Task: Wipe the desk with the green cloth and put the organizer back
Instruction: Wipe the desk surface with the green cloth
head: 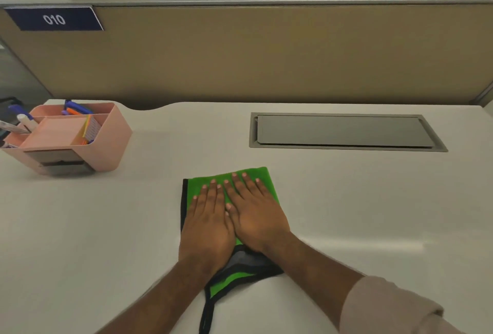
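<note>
The green cloth (pixel 262 177) with a dark border lies flat on the white desk (pixel 106 227), in the middle near the front. My left hand (pixel 206 223) and my right hand (pixel 254 216) rest side by side on top of it, palms down, fingers straight and pressed onto the fabric. A crumpled corner of the cloth shows between my wrists. The pink organizer (pixel 106 141), holding pens, markers and sticky notes, stands at the far left of the desk, well away from both hands.
A grey cable hatch (pixel 344 132) is set flush into the desk at the back right. A tan partition (pixel 266 53) with a blue "010" sign (pixel 54 19) closes off the back. Lockers and a black chair stand beyond it.
</note>
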`<action>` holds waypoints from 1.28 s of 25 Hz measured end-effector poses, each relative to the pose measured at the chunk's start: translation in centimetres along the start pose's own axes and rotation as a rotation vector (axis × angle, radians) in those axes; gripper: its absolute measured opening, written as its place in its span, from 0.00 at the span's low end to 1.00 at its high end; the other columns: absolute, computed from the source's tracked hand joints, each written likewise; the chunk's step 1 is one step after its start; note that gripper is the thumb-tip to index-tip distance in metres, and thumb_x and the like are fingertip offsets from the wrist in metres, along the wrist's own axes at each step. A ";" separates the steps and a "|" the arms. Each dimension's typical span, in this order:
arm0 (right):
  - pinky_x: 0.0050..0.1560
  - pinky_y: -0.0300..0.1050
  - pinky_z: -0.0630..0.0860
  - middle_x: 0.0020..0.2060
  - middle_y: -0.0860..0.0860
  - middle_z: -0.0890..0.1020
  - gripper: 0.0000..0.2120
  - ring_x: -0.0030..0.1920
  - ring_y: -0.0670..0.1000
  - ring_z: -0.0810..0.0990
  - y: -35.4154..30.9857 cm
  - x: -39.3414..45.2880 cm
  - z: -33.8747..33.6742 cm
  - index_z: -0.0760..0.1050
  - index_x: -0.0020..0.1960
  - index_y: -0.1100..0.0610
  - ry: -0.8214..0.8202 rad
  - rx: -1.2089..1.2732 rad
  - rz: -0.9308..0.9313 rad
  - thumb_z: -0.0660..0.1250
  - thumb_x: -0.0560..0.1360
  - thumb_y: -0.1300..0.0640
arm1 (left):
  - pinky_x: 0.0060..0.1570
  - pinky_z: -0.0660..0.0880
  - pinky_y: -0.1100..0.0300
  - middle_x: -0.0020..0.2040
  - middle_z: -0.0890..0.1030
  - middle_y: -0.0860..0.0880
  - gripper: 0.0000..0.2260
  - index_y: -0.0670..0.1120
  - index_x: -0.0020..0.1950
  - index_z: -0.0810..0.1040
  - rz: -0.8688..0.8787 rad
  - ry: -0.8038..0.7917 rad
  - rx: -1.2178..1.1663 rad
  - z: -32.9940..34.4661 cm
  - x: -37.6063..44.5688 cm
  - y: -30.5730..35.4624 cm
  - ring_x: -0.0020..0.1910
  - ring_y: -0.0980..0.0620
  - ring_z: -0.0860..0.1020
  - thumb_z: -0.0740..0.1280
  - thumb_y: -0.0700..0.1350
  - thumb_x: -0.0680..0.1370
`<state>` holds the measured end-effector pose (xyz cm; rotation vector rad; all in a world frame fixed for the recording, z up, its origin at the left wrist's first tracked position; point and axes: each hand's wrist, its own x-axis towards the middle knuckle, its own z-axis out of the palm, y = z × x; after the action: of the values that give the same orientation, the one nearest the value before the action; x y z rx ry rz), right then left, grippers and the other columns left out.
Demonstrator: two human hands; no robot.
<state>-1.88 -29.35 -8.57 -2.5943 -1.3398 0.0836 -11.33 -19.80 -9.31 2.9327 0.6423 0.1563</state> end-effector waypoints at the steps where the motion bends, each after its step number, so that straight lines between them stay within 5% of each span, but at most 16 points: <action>1: 0.74 0.48 0.35 0.78 0.50 0.54 0.26 0.78 0.50 0.48 0.5 -1.4 0.1 0.51 0.78 0.51 0.006 -0.010 0.003 0.41 0.81 0.45 | 0.75 0.53 0.48 0.77 0.59 0.40 0.27 0.38 0.76 0.57 0.020 0.004 0.000 0.0 -1.0 1.1 0.76 0.44 0.57 0.42 0.48 0.79; 4: 0.74 0.45 0.35 0.78 0.49 0.55 0.26 0.78 0.48 0.48 3.7 -5.6 -0.6 0.51 0.78 0.49 0.020 -0.034 0.057 0.41 0.81 0.45 | 0.72 0.60 0.44 0.74 0.66 0.39 0.26 0.37 0.73 0.64 0.065 0.007 -0.060 0.2 -2.2 5.7 0.74 0.42 0.63 0.48 0.46 0.78; 8: 0.76 0.46 0.39 0.79 0.48 0.53 0.26 0.78 0.47 0.47 9.8 -7.6 -2.8 0.48 0.78 0.47 0.028 -0.092 0.198 0.42 0.81 0.44 | 0.75 0.40 0.50 0.79 0.49 0.41 0.26 0.39 0.77 0.48 0.145 -0.064 -0.087 0.4 0.6 12.0 0.78 0.46 0.46 0.44 0.48 0.81; 14: 0.76 0.47 0.39 0.79 0.48 0.47 0.26 0.78 0.47 0.42 9.3 -12.9 -2.6 0.42 0.78 0.47 -0.009 -0.119 0.371 0.40 0.81 0.44 | 0.75 0.39 0.51 0.79 0.45 0.43 0.26 0.40 0.77 0.44 0.268 -0.132 -0.041 0.8 -2.6 14.3 0.78 0.47 0.43 0.41 0.49 0.81; 22: 0.74 0.47 0.33 0.78 0.46 0.41 0.27 0.76 0.46 0.37 0.0 -14.4 -0.7 0.35 0.76 0.48 0.005 -0.112 0.354 0.35 0.79 0.43 | 0.75 0.38 0.50 0.79 0.41 0.45 0.28 0.42 0.77 0.41 0.295 -0.136 -0.084 -0.3 -8.7 7.0 0.77 0.49 0.38 0.37 0.50 0.79; 26: 0.74 0.48 0.33 0.79 0.48 0.46 0.27 0.78 0.48 0.40 -5.1 -10.4 0.5 0.41 0.78 0.48 0.019 -0.061 0.289 0.38 0.80 0.44 | 0.75 0.39 0.52 0.79 0.44 0.47 0.30 0.44 0.78 0.43 0.224 -0.103 -0.074 -1.2 -8.4 0.5 0.77 0.52 0.41 0.32 0.51 0.76; 32: 0.76 0.53 0.35 0.78 0.51 0.54 0.28 0.78 0.51 0.47 -11.7 -8.3 1.9 0.51 0.78 0.50 0.034 -0.019 0.159 0.41 0.80 0.44 | 0.76 0.46 0.51 0.78 0.55 0.45 0.27 0.42 0.77 0.54 0.141 -0.028 -0.040 -2.3 -11.0 -6.6 0.77 0.50 0.52 0.41 0.50 0.79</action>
<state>-16.35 -29.25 -8.26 -2.7013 -1.1272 0.0522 -24.26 -18.26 -8.85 2.9357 0.4238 0.1409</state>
